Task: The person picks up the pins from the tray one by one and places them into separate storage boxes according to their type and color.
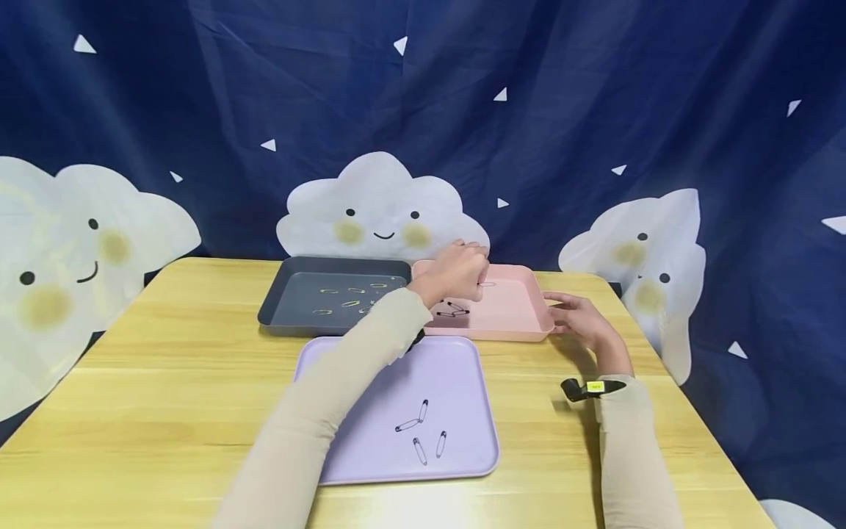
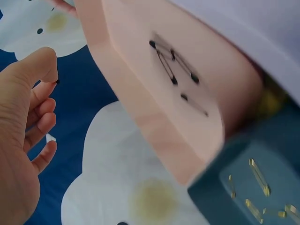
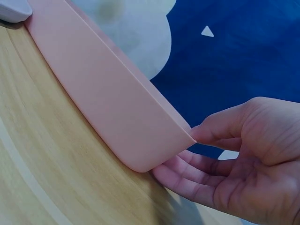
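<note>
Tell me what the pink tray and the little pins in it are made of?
The pink tray looks like plastic: smooth, matte, one even colour, with rounded moulded corners. The pins look like thin bent metal wire with a black coating, though they are too small to be sure.

left hand (image 1: 458,273): raised, fingers curled, thumb to fingertip, possibly pinching something tiny | right hand (image 1: 581,320): low, fingers relaxed, nearly straight | both forearms extended in beige sleeves

My pink tray (image 1: 522,308) sits flat at the table's (image 1: 165,382) far edge, shallow and rounded at its corners, with a few black safety pins (image 1: 452,310) lying loose near its left side.
</note>
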The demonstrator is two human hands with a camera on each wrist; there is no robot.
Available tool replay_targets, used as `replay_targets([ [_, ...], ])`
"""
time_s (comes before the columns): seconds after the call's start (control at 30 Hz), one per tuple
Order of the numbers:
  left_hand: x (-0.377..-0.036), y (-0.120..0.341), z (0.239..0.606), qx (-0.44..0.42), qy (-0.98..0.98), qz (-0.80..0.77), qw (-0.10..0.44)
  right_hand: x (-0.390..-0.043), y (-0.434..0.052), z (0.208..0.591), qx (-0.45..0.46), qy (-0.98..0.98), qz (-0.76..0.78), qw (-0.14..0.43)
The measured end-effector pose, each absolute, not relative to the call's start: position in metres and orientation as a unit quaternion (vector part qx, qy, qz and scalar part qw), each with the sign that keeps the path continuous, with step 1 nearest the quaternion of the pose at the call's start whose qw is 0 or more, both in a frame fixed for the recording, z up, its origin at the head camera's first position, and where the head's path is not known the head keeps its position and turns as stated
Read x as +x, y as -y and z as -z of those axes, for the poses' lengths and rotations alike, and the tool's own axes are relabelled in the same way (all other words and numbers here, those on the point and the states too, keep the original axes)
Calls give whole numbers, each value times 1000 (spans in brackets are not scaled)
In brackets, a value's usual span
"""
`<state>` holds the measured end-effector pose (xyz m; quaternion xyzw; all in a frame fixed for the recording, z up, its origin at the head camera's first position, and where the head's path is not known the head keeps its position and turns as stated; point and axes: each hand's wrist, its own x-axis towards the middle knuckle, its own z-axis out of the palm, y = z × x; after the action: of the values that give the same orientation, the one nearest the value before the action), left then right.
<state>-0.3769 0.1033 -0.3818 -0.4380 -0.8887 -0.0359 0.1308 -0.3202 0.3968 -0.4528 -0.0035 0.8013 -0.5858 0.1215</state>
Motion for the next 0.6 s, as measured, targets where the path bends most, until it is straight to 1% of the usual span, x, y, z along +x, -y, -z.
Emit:
replay_targets([
  [0.23,-381,-123,399,-412,906,22,98,-320,-396,454,-2,-803,584,120],
  [0.6,-382,-130,418,-398,914,-13,83,-320,-396,452,9,-809,575,122],
])
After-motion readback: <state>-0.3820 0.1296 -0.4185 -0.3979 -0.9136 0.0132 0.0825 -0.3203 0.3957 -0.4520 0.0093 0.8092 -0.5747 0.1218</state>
